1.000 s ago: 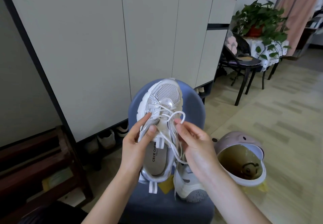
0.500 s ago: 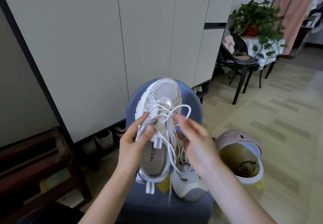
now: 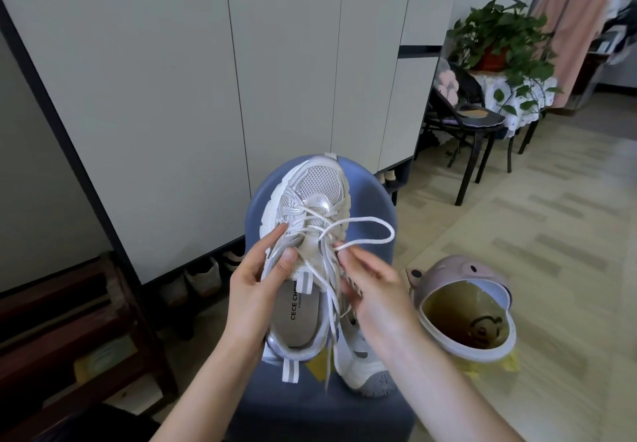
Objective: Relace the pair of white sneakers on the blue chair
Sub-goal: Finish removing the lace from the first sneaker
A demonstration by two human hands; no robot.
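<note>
I hold a white and silver sneaker [image 3: 310, 196] toe-up over the blue chair [image 3: 372, 207]. My left hand [image 3: 255, 286] grips its left side, thumb on the eyelet edge. My right hand [image 3: 372, 290] pinches the white lace [image 3: 375, 226] by the right eyelets. A wide loop of lace stands out to the right of the shoe. The other end of the lace hangs down across the shoe's opening. The second white sneaker [image 3: 362, 369] lies on the chair seat below my right wrist, partly hidden.
A pink and white bin [image 3: 462, 307] with an open top stands on the floor right of the chair. White cabinet doors [image 3: 172, 79] rise behind, shoes under them. A dark wooden rack [image 3: 69, 324] is at left. A black chair [image 3: 475, 128] and potted plant [image 3: 499, 34] stand far right.
My right hand has drawn more lace through, and the loop has grown wider and swung out to the right. The left hand keeps its grip on the sneaker.
</note>
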